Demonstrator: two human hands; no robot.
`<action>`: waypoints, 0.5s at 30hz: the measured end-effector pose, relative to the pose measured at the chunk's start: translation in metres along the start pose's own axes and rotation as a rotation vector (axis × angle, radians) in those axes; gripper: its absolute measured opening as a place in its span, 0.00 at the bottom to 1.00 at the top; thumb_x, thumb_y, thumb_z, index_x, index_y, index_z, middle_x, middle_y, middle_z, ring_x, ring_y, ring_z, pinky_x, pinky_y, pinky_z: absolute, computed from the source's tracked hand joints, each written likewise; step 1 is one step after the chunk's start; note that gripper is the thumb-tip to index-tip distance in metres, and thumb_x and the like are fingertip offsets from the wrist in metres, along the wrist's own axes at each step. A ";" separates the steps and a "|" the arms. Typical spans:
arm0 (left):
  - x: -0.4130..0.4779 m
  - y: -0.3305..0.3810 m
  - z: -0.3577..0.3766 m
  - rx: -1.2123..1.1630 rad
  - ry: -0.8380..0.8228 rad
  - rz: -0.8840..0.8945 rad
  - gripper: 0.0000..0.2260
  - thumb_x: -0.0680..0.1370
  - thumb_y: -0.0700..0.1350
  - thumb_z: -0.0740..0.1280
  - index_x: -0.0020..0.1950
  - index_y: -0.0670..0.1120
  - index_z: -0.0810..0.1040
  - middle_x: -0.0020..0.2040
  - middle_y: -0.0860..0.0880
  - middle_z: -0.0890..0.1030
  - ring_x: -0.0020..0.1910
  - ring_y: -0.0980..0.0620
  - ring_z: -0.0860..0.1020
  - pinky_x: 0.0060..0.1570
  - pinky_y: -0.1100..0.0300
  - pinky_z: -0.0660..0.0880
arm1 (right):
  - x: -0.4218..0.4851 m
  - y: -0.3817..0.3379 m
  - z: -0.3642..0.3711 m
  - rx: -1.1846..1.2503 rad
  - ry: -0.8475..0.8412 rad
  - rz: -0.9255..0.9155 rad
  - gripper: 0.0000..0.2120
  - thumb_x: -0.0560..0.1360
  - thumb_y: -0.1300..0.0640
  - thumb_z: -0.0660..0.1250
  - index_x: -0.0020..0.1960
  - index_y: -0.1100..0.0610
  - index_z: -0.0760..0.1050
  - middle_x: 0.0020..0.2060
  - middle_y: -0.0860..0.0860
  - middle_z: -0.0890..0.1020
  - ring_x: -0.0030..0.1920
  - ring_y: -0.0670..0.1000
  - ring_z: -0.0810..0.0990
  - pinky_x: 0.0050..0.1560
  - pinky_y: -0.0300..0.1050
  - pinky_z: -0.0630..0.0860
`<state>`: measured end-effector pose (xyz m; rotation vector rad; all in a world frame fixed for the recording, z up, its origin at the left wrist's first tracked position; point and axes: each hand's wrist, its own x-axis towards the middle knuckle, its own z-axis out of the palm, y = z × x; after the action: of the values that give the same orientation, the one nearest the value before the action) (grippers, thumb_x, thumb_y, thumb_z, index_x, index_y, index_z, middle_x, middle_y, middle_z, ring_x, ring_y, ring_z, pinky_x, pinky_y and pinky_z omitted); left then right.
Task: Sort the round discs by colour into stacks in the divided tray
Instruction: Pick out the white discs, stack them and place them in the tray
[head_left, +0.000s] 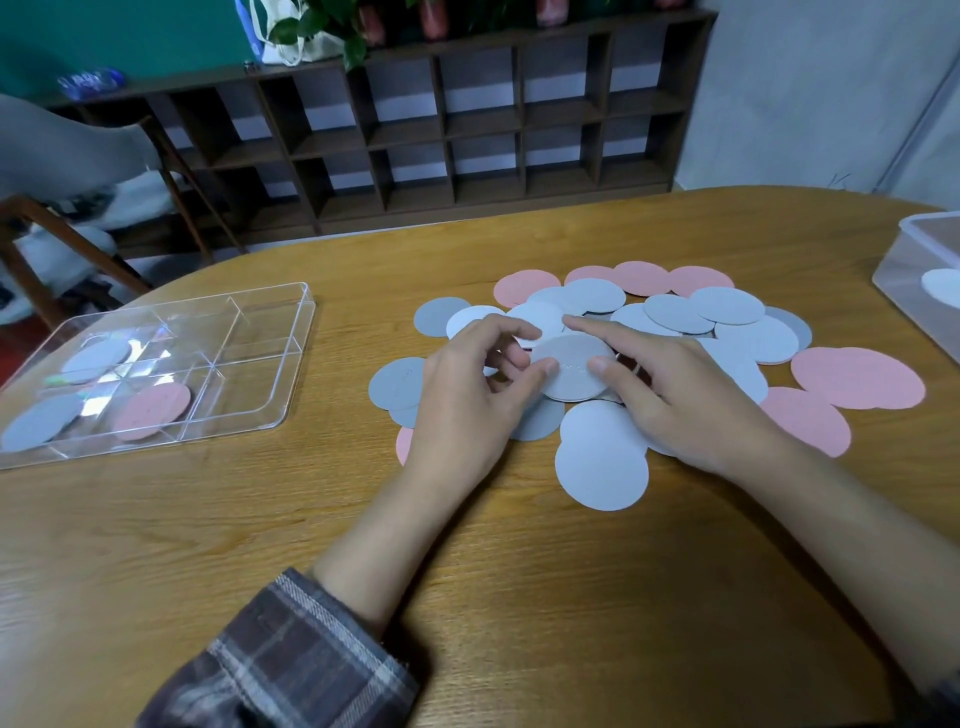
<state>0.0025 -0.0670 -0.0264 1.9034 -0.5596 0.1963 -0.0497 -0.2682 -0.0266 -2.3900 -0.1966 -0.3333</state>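
At the far left of the wooden table (519, 571) we found the clear divided tray (260, 374) already started. Greyish discs (96, 358) lay in two left-hand cells, one pink disc (152, 410) sat in the cell just beside them, and the right-hand cells were bare.

We judged the step in hand to be freeing a single grey disc (571, 371) from the pile of discs (675, 314). Doing it well meant peeling off one disc only, since thin discs cling together, so a thumb sliding across the edge would help split them. The greys in the pile differed only slightly in shade, so we would check this one against both greyish cells before carrying it flat to the left and laying it squarely on its match.

The left hand (462, 410) reached in from a plaid sleeve (291, 660), palm down and fingers curled. Its thumb tip and a bent finger pinched the disc's left edge. The disc itself sat on top of the pile, held between both hands. The right hand (691, 410) came in low from the right with its thumb lying on the disc's face and its index finger stretched straight along the far rim. The remaining fingers were tucked beneath, so we took it for a pinch too. Pink discs fringed the pile beyond, and a clear box (914, 249) stood at the table's right edge.
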 end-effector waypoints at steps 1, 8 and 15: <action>-0.001 0.001 0.000 0.001 -0.001 0.005 0.11 0.75 0.44 0.78 0.54 0.49 0.81 0.40 0.54 0.79 0.40 0.53 0.79 0.39 0.63 0.76 | 0.000 0.001 -0.001 -0.009 0.019 -0.004 0.20 0.85 0.53 0.61 0.75 0.43 0.71 0.38 0.49 0.79 0.43 0.47 0.74 0.42 0.38 0.69; -0.007 0.003 0.000 0.114 -0.356 0.088 0.12 0.70 0.53 0.82 0.49 0.51 0.85 0.43 0.54 0.81 0.42 0.55 0.77 0.42 0.67 0.71 | 0.005 0.010 -0.010 -0.011 0.162 0.036 0.17 0.84 0.56 0.62 0.72 0.46 0.74 0.50 0.53 0.84 0.47 0.52 0.78 0.52 0.49 0.74; -0.008 -0.003 -0.001 0.164 -0.534 0.079 0.19 0.67 0.56 0.83 0.56 0.55 0.87 0.50 0.55 0.79 0.48 0.53 0.76 0.47 0.61 0.74 | 0.005 0.011 -0.010 -0.017 0.149 0.062 0.17 0.84 0.55 0.61 0.73 0.46 0.73 0.52 0.49 0.83 0.47 0.47 0.78 0.50 0.42 0.74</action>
<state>-0.0024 -0.0632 -0.0319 2.0999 -1.0009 -0.2325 -0.0439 -0.2828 -0.0250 -2.3704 -0.0516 -0.4831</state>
